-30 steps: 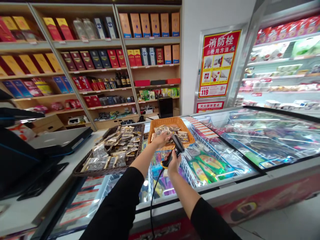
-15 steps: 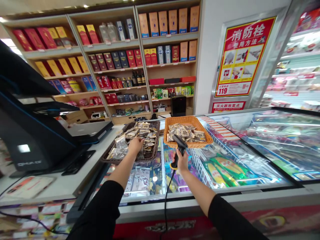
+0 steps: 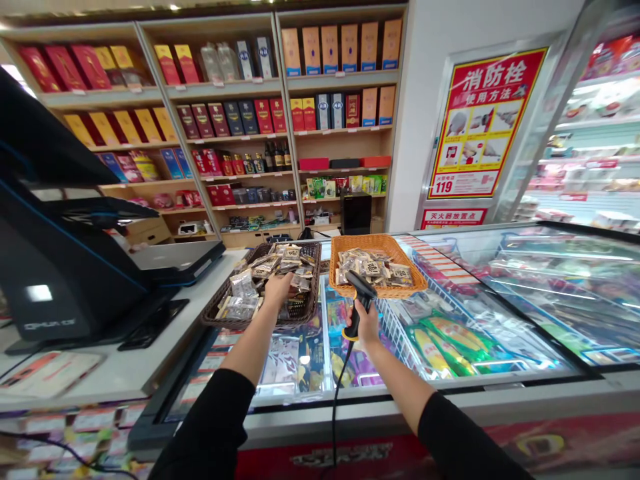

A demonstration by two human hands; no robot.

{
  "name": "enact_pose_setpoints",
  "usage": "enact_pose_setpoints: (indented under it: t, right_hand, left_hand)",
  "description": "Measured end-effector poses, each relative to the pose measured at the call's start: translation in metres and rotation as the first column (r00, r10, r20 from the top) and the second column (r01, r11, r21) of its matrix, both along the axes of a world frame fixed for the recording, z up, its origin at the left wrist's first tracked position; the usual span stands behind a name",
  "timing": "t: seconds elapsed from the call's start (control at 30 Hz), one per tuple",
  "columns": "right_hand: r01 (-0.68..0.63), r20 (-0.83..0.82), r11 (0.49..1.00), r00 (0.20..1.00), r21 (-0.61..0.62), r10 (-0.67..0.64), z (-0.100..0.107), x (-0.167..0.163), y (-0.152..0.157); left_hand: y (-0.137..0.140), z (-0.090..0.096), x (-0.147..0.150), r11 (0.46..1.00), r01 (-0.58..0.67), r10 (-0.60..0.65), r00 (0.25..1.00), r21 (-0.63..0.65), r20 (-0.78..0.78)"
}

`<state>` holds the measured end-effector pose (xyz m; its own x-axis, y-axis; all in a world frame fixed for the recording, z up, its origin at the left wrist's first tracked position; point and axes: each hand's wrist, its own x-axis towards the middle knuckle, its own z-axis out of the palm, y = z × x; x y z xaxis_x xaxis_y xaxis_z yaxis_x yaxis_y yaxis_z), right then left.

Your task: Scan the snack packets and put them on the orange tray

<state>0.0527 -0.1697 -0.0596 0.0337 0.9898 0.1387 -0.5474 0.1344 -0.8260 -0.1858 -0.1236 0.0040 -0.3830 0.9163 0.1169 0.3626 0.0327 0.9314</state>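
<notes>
My left hand [image 3: 278, 291] is down among the small clear-and-brown snack packets [image 3: 243, 285] in a dark brown woven basket [image 3: 316, 280]. Its fingers look bunched together, and whatever they hold is hidden by the hand. My right hand [image 3: 367, 323] is wrapped round the handle of a black barcode scanner [image 3: 361, 288] with yellow trim. The scanner's head is raised in front of an orange-tan woven basket [image 3: 395, 292], which holds more of the same kind of packets [image 3: 371, 267]. A black cable [image 3: 336, 400] hangs from the scanner's grip.
Both baskets rest on the glass top of a chest freezer [image 3: 490, 383] filled with bagged goods. To the left, a black checkout terminal [image 3: 70, 267] stands on a white counter [image 3: 115, 370]. Shelves of boxed goods [image 3: 243, 119] line the back wall.
My left hand has shifted slightly to the right and turned within the dark basket. My right hand keeps the scanner in almost the same place. The view has moved a little.
</notes>
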Motion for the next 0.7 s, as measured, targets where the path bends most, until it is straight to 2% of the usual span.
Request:
enact_pose_setpoints:
  t: [0.1, 0.17, 0.23, 0.33, 0.4, 0.47, 0.53, 0.63, 0.7]
  right_hand:
    - [0.004, -0.015, 1.0, 1.0, 0.004, -0.004, 0.0, 0.001, -0.001]
    - [0.01, -0.016, 1.0, 1.0, -0.004, -0.01, 0.001, 0.001, -0.001]
    - [0.027, -0.007, 1.0, 1.0, -0.006, -0.027, 0.001, 0.001, -0.001]
    - [0.035, 0.044, 0.999, 0.998, 0.029, -0.036, 0.0, 0.001, -0.002]
    - [0.001, 0.125, 0.997, 0.992, 0.079, -0.011, -0.001, 0.001, -0.005]
    - [-0.047, 0.245, 0.991, 0.969, 0.128, 0.015, -0.001, 0.0, -0.01]
    - [-0.074, 0.4, 0.982, 0.916, 0.174, -0.002, 0.001, -0.001, -0.016]
    - [-0.049, 0.625, 0.958, 0.767, 0.284, -0.146, 0.008, -0.004, -0.024]
    - [-0.044, 0.704, 0.934, 0.669, 0.355, -0.237, 0.013, -0.005, -0.028]
  left_hand:
    - [-0.005, 0.007, 0.012, 0.97, -0.036, 0.08, 0.981, -0.24, 0.175]
    - [-0.007, 0.012, 0.018, 0.958, -0.009, 0.083, 0.965, -0.285, 0.248]
    - [-0.009, 0.015, 0.021, 0.969, -0.008, 0.086, 0.948, -0.247, 0.306]
    - [-0.014, 0.019, 0.019, 0.997, -0.006, 0.04, 0.904, -0.08, 0.425]
    - [-0.017, 0.02, 0.019, 0.999, 0.009, -0.027, 0.866, 0.039, 0.499]
    - [-0.019, 0.021, 0.02, 0.995, 0.036, -0.082, 0.832, 0.094, 0.548]
    - [-0.019, 0.022, 0.024, 0.991, 0.083, -0.13, 0.812, 0.108, 0.569]
    - [-0.018, 0.021, 0.029, 0.978, 0.165, -0.21, 0.801, 0.131, 0.56]
    - [-0.017, 0.019, 0.031, 0.971, 0.175, -0.236, 0.804, 0.161, 0.546]
